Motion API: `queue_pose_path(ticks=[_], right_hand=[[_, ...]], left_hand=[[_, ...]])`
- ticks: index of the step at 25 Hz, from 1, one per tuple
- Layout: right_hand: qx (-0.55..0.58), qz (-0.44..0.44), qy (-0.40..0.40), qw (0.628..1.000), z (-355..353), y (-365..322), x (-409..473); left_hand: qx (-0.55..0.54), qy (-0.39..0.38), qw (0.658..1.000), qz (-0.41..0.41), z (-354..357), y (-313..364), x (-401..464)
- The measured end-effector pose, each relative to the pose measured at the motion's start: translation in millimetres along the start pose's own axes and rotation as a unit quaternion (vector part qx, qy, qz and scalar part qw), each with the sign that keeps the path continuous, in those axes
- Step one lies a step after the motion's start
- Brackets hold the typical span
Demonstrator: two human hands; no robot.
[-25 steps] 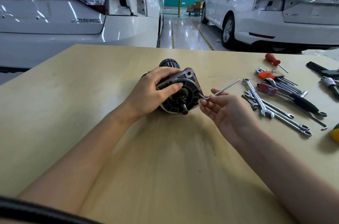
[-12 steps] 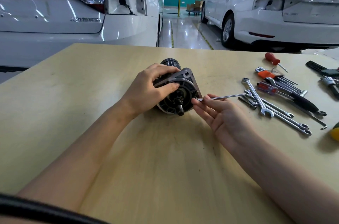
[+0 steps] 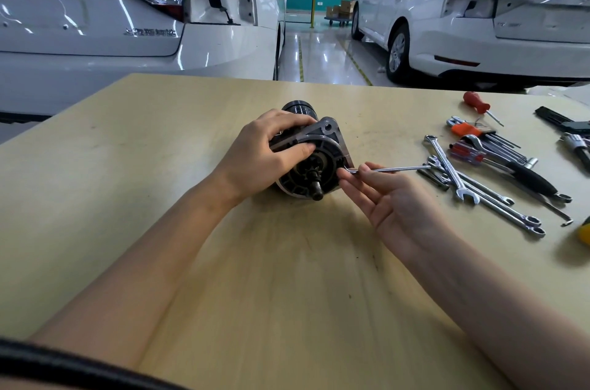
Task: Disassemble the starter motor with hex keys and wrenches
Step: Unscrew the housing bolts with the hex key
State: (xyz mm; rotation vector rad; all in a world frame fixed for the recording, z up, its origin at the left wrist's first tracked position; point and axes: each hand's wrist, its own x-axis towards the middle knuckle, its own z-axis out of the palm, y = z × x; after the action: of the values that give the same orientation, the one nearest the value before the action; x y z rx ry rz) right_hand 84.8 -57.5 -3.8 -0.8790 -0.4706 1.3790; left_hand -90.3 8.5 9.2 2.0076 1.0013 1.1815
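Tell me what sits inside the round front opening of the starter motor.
Inside the starter motor sits a small toothed gear on a stubby shaft. Deeper parts are hidden in shadow.

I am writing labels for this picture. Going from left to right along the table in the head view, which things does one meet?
left hand → starter motor → hex key pinched by the right hand → combination wrenches → black-handled tool
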Motion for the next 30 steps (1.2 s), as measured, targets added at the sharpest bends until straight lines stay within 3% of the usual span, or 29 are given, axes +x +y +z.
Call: queue_pose_path(ticks=[13, 17, 20, 22, 24, 28, 30], right_hand=[[0.007, -0.021, -0.009, 1.0, 1.3, 1.2, -0.2], [-0.067, -0.086, -0.013, 0.994, 0.4, 1.0, -2.8], [-0.177, -0.17, -0.027, 0.969, 2.5, -0.4, -5.3], [-0.271, -0.246, -0.036, 0.93, 5.1, 0.6, -3.8], [-0.372, -0.34, -0.033, 0.863, 5.7, 4.5, -0.4], [-0.582, -0.535, -0.056, 0.61, 2.9, 8.1, 2.3], [-0.629, -0.547, -0.075, 0.548, 2.7, 7.9, 2.2]], left_hand=[[0.005, -0.001, 1.0, -0.002, -0.4, 0.9, -0.7], [-0.023, -0.012, 0.999, -0.021, -0.3, 4.2, -1.5], [-0.054, -0.021, 0.997, -0.04, -2.3, 6.6, -1.1], [-0.074, -0.03, 0.995, -0.053, -5.0, 6.4, -1.7], [-0.099, -0.041, 0.992, -0.07, -8.2, 4.6, -2.2], [-0.171, -0.05, 0.978, -0.108, -18.7, 1.6, 3.1], [-0.195, -0.06, 0.971, -0.122, -24.4, 1.2, 6.3]])
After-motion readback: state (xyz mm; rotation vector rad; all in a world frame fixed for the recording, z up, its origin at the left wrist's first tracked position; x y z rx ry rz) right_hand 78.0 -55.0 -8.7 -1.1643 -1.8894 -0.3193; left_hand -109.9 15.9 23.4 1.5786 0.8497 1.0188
